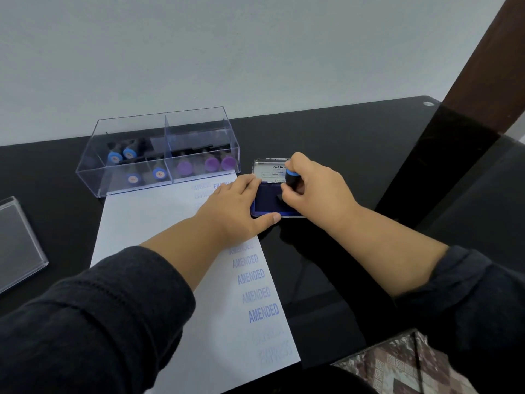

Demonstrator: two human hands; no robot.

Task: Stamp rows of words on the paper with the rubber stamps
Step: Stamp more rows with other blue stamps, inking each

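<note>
With AMENDED rows (255, 282) already printed on the paper (159, 220), a blue-capped stamp (292, 180), pinched by the right hand (312, 189), is being inked on the pad (267, 199), which is being steadied by the flat left hand (233, 211); much paper at left is being left blank.

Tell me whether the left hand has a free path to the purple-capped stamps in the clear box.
Probably yes. The left hand rests flat on the paper, holding nothing, and the clear box just beyond it is open-topped, with the purple-capped stamps in its nearer right compartment.
</note>
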